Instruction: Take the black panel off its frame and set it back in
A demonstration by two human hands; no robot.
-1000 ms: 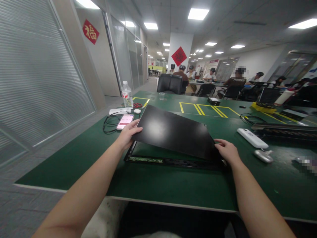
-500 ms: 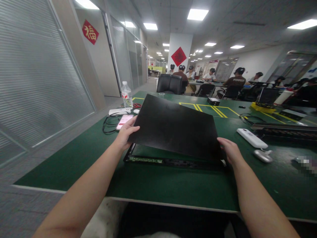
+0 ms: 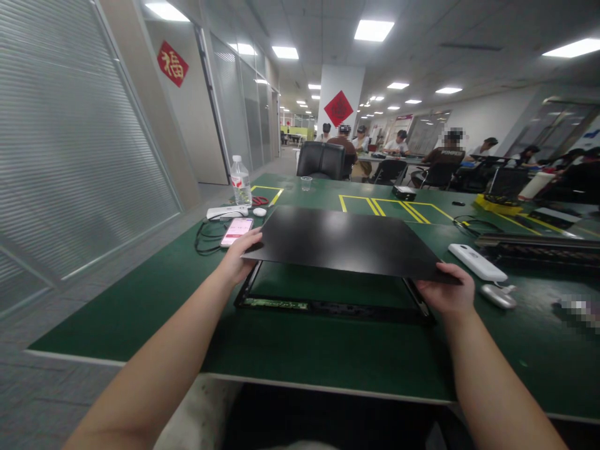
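A thin black rectangular panel [image 3: 342, 240] is held above the table, its broad face turned up and catching a dull reflection. My left hand [image 3: 239, 256] grips its left edge, thumb on top. At the right corner my right hand [image 3: 450, 287] is closed on the panel, with the fingers partly under it. Below lies a black rectangular frame [image 3: 370, 310] on the green table [image 3: 300, 350]. A green circuit strip [image 3: 275, 304] runs along the frame's near side. The panel hides the frame's far part.
A phone [image 3: 237, 232], cables and a water bottle [image 3: 240, 182] stand at the left. Beyond the panel is a clear cup [image 3: 306, 183]. To the right lie a white power bank [image 3: 477, 262], a silver mouse [image 3: 497, 296] and long black parts [image 3: 539, 250]. Several people sit farther back.
The panel has tilted flatter and its far edge has dropped, uncovering more of the frame below. My right hand has shifted right and turned further under the panel's corner.
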